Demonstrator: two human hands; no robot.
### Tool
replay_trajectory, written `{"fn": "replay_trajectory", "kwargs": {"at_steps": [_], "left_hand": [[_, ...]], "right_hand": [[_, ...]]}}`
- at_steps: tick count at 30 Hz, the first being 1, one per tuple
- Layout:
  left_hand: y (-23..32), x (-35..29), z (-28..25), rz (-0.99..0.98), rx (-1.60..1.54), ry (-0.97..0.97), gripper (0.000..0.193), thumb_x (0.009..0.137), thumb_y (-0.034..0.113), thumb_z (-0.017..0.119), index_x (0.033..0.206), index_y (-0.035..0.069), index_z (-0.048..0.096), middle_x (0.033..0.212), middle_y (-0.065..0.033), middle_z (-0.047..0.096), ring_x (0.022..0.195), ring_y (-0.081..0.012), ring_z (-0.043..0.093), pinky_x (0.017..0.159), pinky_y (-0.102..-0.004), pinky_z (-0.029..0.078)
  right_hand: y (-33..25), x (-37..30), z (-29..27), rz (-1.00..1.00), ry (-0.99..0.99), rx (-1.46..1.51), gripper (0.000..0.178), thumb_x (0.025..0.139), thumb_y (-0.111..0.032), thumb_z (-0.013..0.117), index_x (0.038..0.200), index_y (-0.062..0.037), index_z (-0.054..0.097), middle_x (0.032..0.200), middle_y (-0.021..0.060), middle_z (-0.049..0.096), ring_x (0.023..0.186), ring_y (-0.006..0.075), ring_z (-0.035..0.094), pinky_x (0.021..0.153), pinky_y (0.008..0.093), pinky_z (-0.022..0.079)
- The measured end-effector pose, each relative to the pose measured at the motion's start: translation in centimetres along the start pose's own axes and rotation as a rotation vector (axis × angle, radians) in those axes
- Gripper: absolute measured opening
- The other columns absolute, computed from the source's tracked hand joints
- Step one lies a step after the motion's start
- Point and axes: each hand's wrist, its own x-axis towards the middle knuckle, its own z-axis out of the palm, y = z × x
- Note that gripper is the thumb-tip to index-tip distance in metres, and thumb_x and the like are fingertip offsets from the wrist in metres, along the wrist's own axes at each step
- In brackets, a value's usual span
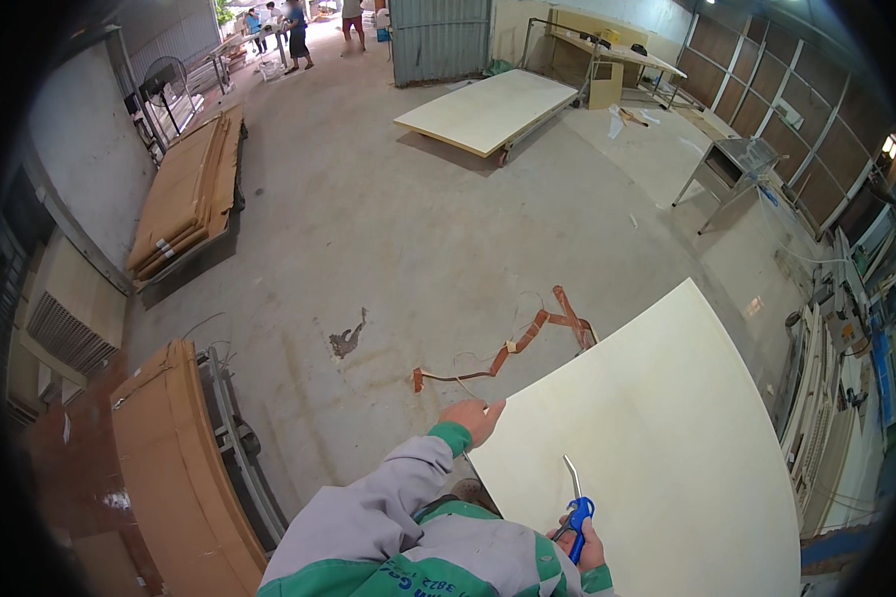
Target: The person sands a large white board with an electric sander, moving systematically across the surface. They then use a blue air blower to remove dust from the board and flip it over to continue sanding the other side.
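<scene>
A large cream-coloured panel (pixel 657 428) lies flat in front of me and to the right. At its near left corner my left hand (pixel 474 420) is closed around the edge, with some fingers hidden. Low over the panel's near side, my right hand (pixel 589 549) grips a blue air blow gun (pixel 579 515). The gun's bent metal nozzle (pixel 571 476) points away from me, above the panel's surface.
Brown cardboard stacks (pixel 174 468) stand on the left, one on a wheeled trolley. Another cream panel (pixel 493 107) rests on a low cart farther off. Tape-covered cable (pixel 495 364) crosses the floor. A metal stand (pixel 732 169) and leaning strips (pixel 816 398) are on the right. People are far back.
</scene>
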Motion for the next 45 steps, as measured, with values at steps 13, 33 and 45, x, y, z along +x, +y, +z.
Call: {"fn": "replay_trajectory", "kwargs": {"at_steps": [13,33,45], "left_hand": [[-1.1,0.8,1.4,0.021,-0.061,0.109,0.069,0.104,0.064,0.040,0.120,0.006,0.073,0.120,-0.0194,0.074,0.114,-0.0362,0.069,0.102,-0.0475,0.051],[16.5,-24.1,-19.7,1.848,-0.471,0.928,0.013,0.088,0.022,0.072,0.084,0.010,0.069,0.085,0.0008,0.062,0.066,-0.0156,0.053,0.063,-0.0331,0.041],[13.8,-20.9,-14.4,1.933,-0.426,0.441,0.018,0.094,0.027,0.066,0.091,0.010,0.073,0.083,-0.0053,0.065,0.068,-0.0253,0.062,0.063,-0.0393,0.047]], "right_hand": [[-1.3,0.9,-0.8,-0.099,0.154,0.081,0.066,0.104,-0.065,0.046,0.125,-0.0047,0.061,0.107,0.0253,0.073,0.102,0.0456,0.073,0.090,0.0636,0.059],[-0.2,2.1,-3.2,-0.075,0.189,0.006,0.076,0.104,-0.066,0.046,0.125,0.0062,0.057,0.104,0.0271,0.072,0.098,0.0439,0.073,0.085,0.0539,0.063],[-0.6,0.4,4.3,-0.105,0.231,-0.068,0.061,0.103,-0.067,0.048,0.102,-0.0088,0.065,0.087,0.0155,0.068,0.083,0.0310,0.066,0.079,0.0449,0.055]]}}
